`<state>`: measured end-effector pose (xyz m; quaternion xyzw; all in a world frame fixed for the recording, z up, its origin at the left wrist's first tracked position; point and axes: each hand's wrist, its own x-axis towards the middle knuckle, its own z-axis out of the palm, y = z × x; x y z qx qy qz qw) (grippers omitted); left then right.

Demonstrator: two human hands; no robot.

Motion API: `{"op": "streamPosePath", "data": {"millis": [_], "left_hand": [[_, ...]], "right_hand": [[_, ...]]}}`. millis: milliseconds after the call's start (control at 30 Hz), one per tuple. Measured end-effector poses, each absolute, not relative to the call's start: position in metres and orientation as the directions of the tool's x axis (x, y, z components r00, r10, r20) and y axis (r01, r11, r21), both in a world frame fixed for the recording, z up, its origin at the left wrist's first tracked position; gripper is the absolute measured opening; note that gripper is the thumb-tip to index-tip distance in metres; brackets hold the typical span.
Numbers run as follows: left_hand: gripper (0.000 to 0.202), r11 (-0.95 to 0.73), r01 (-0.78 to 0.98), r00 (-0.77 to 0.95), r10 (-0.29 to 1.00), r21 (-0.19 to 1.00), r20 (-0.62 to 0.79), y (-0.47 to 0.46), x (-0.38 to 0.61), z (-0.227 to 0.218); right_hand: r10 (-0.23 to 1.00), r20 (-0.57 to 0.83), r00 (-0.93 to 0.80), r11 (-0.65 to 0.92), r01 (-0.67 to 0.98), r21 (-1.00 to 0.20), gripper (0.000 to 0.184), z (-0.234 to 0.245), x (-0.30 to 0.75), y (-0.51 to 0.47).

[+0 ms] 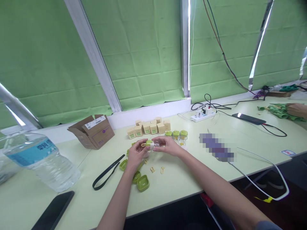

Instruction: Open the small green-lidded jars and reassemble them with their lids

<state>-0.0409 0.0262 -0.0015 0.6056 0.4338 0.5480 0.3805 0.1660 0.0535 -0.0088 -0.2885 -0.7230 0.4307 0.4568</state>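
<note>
Holding the green-capped clear container in line above the table seems wise: the left hand pinches its green end, the right hand its clear end, so gentle, even finger pressure should suit best.

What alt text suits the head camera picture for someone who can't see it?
A person's left hand and right hand hold a small green-topped clear container above a pale table. Nearby lie green pieces and yellow loops, with cardboard boxes behind.
</note>
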Motion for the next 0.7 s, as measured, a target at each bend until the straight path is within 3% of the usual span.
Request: {"op": "streamPosePath", "data": {"millis": [700], "left_hand": [[0.053,-0.348,0.185,0.072,0.937,0.919,0.341,0.0233,-0.0366,-0.0042]], "right_hand": [[0.817,0.393,-0.422,0.442,0.019,-0.897,0.064,-0.0081,0.1634,0.0508]]}}
